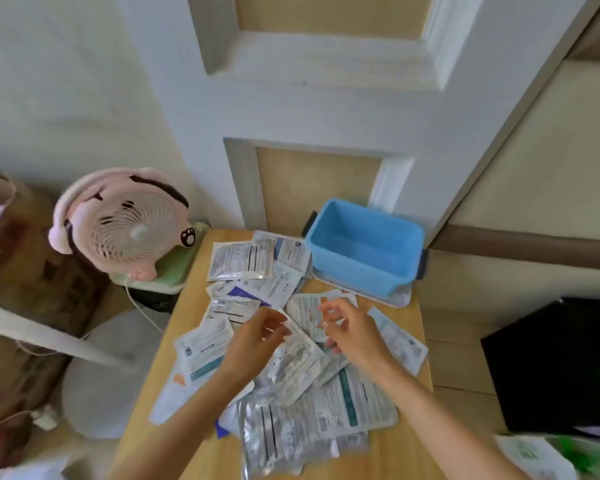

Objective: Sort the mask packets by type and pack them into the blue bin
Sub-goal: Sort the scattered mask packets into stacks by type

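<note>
Mask packet point(297, 367), long axis diagonal on the pile; left hand point(260, 336) pinches its far edge, right hand point(349, 332) hovers, fingers loosely curled, empty

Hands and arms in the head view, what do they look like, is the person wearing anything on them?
The left forearm and right forearm are bare down to the frame's bottom edge; no sleeves show. The left hand and right hand wear no gloves, and no watch, bracelet or ring is visible. The fingernails look light-tipped, but blur hides finer detail.
</note>
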A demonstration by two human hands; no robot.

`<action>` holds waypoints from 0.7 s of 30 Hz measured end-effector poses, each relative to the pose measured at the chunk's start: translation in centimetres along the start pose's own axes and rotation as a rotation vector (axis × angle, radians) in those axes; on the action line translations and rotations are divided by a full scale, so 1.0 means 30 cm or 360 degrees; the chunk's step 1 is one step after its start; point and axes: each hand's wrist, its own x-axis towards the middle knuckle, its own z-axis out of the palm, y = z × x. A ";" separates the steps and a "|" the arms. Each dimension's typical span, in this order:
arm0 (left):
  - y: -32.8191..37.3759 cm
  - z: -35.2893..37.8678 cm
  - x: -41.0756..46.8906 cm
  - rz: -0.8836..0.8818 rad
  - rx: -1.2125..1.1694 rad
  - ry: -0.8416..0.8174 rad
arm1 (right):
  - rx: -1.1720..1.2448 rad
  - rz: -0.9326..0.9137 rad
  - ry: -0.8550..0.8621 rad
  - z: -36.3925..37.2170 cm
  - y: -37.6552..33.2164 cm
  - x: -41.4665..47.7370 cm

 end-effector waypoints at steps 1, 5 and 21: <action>-0.059 0.035 0.026 0.0061 0.0048 0.0081 | -0.0029 -0.0047 0.0014 0.029 0.056 0.029; -0.299 0.164 0.163 0.0265 0.0343 0.0349 | -0.0118 -0.0185 0.0014 0.120 0.269 0.150; -0.498 0.262 0.218 0.0860 0.1073 0.0076 | -0.0752 -0.1244 0.0204 0.248 0.558 0.310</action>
